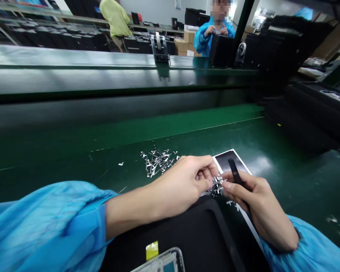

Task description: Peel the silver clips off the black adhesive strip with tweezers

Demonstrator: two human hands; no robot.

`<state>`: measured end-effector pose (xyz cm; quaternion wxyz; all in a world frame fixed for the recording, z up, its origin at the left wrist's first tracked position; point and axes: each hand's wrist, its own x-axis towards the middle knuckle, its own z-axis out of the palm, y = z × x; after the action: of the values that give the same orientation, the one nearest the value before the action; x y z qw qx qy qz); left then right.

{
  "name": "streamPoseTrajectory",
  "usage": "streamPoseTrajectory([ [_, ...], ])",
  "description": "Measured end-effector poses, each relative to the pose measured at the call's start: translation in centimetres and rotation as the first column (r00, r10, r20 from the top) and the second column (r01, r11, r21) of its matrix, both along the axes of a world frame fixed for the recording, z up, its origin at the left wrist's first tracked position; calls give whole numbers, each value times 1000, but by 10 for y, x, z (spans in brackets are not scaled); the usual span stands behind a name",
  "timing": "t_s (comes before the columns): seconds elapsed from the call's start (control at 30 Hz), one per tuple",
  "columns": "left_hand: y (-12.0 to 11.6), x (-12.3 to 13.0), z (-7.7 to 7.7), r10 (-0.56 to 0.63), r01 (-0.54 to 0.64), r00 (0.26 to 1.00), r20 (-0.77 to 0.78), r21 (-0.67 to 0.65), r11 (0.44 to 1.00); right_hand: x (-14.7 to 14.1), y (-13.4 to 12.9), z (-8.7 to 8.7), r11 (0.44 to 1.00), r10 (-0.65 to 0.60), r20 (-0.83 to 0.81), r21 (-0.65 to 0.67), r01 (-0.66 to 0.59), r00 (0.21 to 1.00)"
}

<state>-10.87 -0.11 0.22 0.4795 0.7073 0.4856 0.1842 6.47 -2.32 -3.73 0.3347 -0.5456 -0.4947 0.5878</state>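
Observation:
My right hand (252, 192) is closed around slim black tweezers (234, 172), their rounded end pointing up and away. Close to its fingertips, my left hand (189, 177) has its thumb and fingers pinched on a small silvery strip (220, 177). Between and below both hands lies a cluster of small silver-and-black strips (216, 188), partly hidden by the fingers. A second loose pile of such strips (158, 161) is spread on the green table beyond my left forearm. Under the right hand is a white-edged sheet with a dark face (229, 160).
A black tray (198, 230) sits in front of me, with a silvery device frame (166, 262) and a yellow tab (152, 250). Dark stacked trays (306, 113) stand on the right. Beyond the raised ledge are a tape dispenser (159, 49) and a person in blue (202, 39).

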Motion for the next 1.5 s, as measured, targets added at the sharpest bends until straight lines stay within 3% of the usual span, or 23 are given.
streamPoseTrajectory([
  [0.13,-12,2,5,-50,50,999,4,45,998,-3,-4,11,1000,29,-80,14,-28,996],
  [0.23,-21,3,9,-109,127,991,-80,278,952,0,-11,22,1000,28,-137,18,-25,990],
  [0.3,-29,6,12,-147,235,968,-201,541,807,1,-17,30,1000,-13,-183,-6,12,983],
  [0.4,-45,12,20,-101,390,916,-388,805,446,2,-27,44,997,-65,-268,-46,55,961],
  [0.43,-50,14,22,-65,401,912,-406,845,355,4,-31,49,998,-61,-286,-48,50,956],
  [0.47,-54,16,23,-31,386,918,-396,870,307,6,-34,53,999,-44,-288,-36,36,957],
  [0.5,-57,18,25,-18,346,934,-357,890,296,11,-38,56,1000,-24,-270,-9,22,963],
  [0.53,-60,20,26,-33,305,949,-312,893,332,17,-42,58,999,-13,-237,29,20,971],
  [0.6,-63,24,26,-100,229,973,-208,819,525,33,-51,57,987,-40,-133,151,60,990],
  [0.67,-64,32,26,-148,183,983,-108,620,763,55,-61,49,928,-167,15,341,151,986],
  [0.7,-64,38,25,-157,172,985,-73,485,857,66,-68,43,867,-254,108,466,177,961],
  [0.77,-65,53,23,-151,156,988,-39,244,957,87,-82,30,794,-374,351,600,100,859],
  [0.83,-66,69,19,-131,132,991,-28,62,989,103,-96,18,819,-373,465,571,49,803],
  [0.9,-67,85,14,-36,37,999,11,-144,989,112,-109,8,875,-315,445,478,75,838],
  [0.97,-68,95,9,101,-53,989,106,-386,921,112,-116,-1,907,-263,348,408,107,900],
  [1.03,-68,101,4,236,-81,945,228,-536,840,104,-118,-9,912,-221,204,388,129,954],
  [1.17,-68,104,0,356,-71,854,380,-593,802,80,-110,-22,902,-203,-31,383,199,979],
  [1.3,-66,104,-2,347,-87,861,371,-566,820,75,-104,-24,903,-224,-156,338,265,962],
  [1.4,-67,104,-4,207,-29,930,302,-501,865,87,-104,-18,913,-155,-166,352,205,974],
  [1.5,-70,105,-6,-25,86,988,150,-413,907,100,-103,-13,961,-42,-125,267,74,991],
])
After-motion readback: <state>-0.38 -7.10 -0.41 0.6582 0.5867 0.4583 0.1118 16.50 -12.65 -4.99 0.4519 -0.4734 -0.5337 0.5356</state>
